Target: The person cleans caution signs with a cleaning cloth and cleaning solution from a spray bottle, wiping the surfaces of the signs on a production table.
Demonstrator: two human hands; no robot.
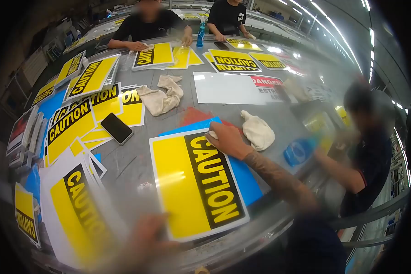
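Note:
A yellow and black caution sign (181, 178) lies in front of me, partly over a blue sheet (246, 178). My right hand (230, 139) rests at its top right corner with fingers curled and pressed down. A small whitish bit shows under those fingertips, and I cannot tell what it is. My left hand (150, 239) is smeared by motion near the sign's lower left corner. Beside it, a blurred caution sign with a white border (73, 219) lies at the left. A white cloth (258, 131) sits just right of my right hand.
Stacked caution signs (71, 130) and a black phone (117, 128) lie to the left. A crumpled cloth (162, 96) and a danger sign (223, 89) are farther back. Two people work across the table; a person (370, 150) at right is near a blue bottle (298, 152).

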